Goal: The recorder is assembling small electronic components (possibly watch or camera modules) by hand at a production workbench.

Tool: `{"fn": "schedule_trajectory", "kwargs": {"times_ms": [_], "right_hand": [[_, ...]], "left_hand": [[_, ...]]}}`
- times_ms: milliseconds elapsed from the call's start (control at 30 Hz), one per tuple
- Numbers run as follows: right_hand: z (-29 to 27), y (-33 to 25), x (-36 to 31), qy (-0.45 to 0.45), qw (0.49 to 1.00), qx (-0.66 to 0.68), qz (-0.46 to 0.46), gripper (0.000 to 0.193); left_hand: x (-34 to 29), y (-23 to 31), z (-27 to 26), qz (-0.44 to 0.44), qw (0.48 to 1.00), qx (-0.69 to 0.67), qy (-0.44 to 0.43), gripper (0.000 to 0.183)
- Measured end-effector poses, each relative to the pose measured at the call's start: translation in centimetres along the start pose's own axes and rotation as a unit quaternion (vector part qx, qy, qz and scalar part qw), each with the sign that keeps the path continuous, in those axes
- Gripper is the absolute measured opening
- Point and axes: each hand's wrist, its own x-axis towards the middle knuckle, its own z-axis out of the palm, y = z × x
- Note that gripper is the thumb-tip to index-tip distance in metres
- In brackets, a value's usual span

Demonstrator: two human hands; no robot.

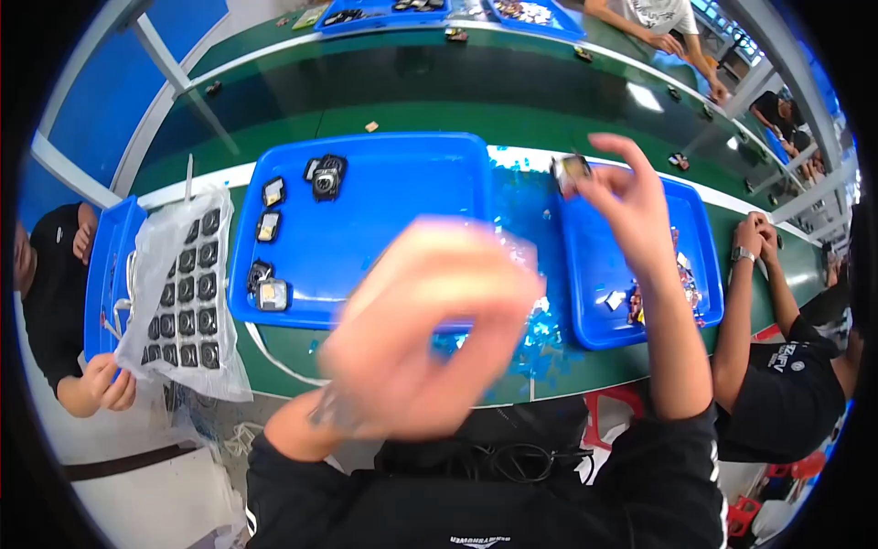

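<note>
My right hand is raised over the upper left corner of the right blue tray. Its thumb and fingers pinch a small black module with a pale face. Closer to me, my left hand hangs over the right part of the larger blue tray, fingers curled. Motion smears it, and whether anything is in it cannot be made out. Several small black parts lie along that tray's left side, among them a black part with a round centre and a part with a whitish square face.
Blue film scraps litter the green table between the trays. Small mixed pieces lie in the right tray. At left, a person's hand touches a bagged tray of black parts. Another person's hands work at right. A dark green belt runs beyond.
</note>
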Motion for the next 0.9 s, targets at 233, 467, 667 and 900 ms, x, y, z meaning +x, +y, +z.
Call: {"fn": "schedule_trajectory", "kwargs": {"times_ms": [233, 467, 667, 900], "right_hand": [[-2.6, 6.5, 13.2, 0.098, 0.978, -0.138, 0.123, 0.072], [-0.9, 7.4, 14.7, 0.019, 0.957, -0.249, 0.145, 0.075], [-7.5, 7.0, 9.5, 0.11, 0.964, -0.222, 0.097, 0.05], [-10.9, 0.4, -1.3, -0.002, 0.966, -0.251, -0.058, 0.018]], "left_hand": [[3.1, 12.5, -4.6, 0.031, 0.996, -0.067, -0.041, 0.012], [4.1, 8.6, -7.8, 0.183, 0.968, 0.089, 0.149, 0.009], [3.8, 5.7, -11.1, 0.173, 0.953, 0.233, 0.085, 0.024], [0.5, -12.5, -10.9, -0.143, 0.831, 0.535, -0.063, 0.034]]}}
